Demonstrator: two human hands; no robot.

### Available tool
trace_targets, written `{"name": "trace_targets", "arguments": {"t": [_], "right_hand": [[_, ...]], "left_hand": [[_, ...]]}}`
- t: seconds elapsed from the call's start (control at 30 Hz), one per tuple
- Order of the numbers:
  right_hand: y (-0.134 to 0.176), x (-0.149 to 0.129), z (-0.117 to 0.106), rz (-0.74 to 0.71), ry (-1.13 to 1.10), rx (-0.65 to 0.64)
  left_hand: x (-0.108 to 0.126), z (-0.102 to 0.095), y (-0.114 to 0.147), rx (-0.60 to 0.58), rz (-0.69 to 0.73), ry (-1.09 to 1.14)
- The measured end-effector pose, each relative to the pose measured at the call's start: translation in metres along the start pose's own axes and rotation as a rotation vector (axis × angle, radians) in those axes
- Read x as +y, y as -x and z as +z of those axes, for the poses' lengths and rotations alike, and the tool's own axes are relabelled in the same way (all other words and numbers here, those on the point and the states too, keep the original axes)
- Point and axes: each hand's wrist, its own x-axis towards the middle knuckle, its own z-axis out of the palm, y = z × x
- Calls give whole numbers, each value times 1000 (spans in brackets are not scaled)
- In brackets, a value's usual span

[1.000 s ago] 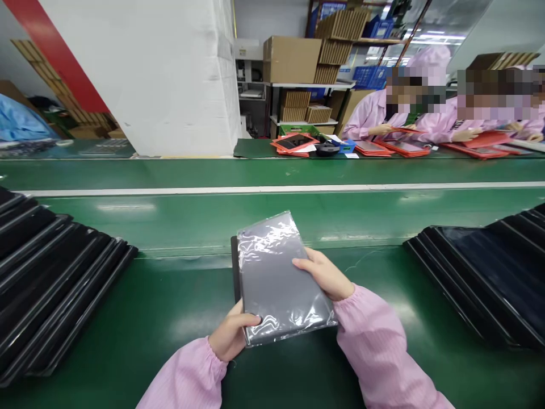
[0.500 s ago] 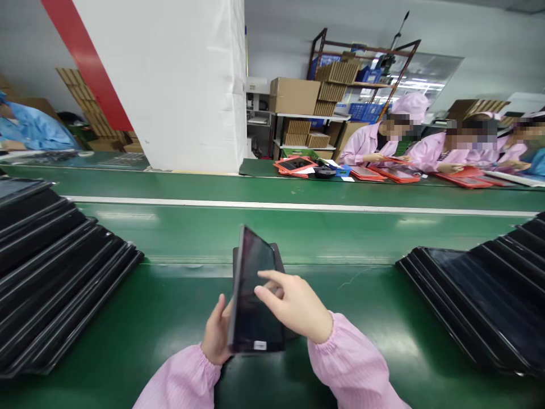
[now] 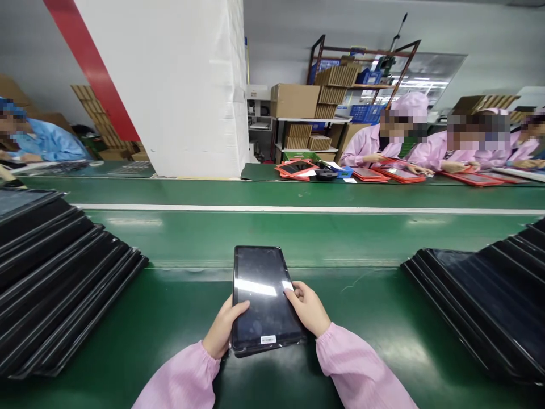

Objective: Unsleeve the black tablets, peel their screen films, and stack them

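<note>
Between my hands lies a black tablet (image 3: 266, 312), its glossy screen up and reflecting a strip of light, with a small white label at its near edge. My left hand (image 3: 223, 326) grips the left edge, thumb on the screen. My right hand (image 3: 310, 307) holds the right edge the same way, fingers curled beneath. A dark flat layer shows under the tablet's near edge; I cannot make out what it is. Both wrists come out of pink elastic cuffs above the green work surface (image 3: 170, 318).
Slanting stacks of black tablets stand on the left (image 3: 63, 278) and right (image 3: 481, 307). A white strip (image 3: 323, 210) crosses the green bench behind. Beyond it, people in pink work over red-framed tablets (image 3: 400, 175); a person in blue (image 3: 55, 139) sits far left, near a white pillar (image 3: 200, 91).
The tablet has turned from a steep tilt to nearly flat, screen up. My right hand has moved from over the screen to its right edge.
</note>
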Motion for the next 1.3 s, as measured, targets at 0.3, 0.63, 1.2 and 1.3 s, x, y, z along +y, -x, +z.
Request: {"name": "trace_targets", "arguments": {"t": [0.3,0.63,1.2,1.3], "right_hand": [[0,2,12,-25,101,80],[35,6,16,-13,186,163],[65,117,-112,161,483,873],[57,102,-92,-68,576,839]], "left_hand": [[-11,-18,-8,309,285,-843],[-22,-18,-6,110,131,-933],[-68,134,-57,-493,28,-718],[-51,77,-53,-387,21,-650]]}}
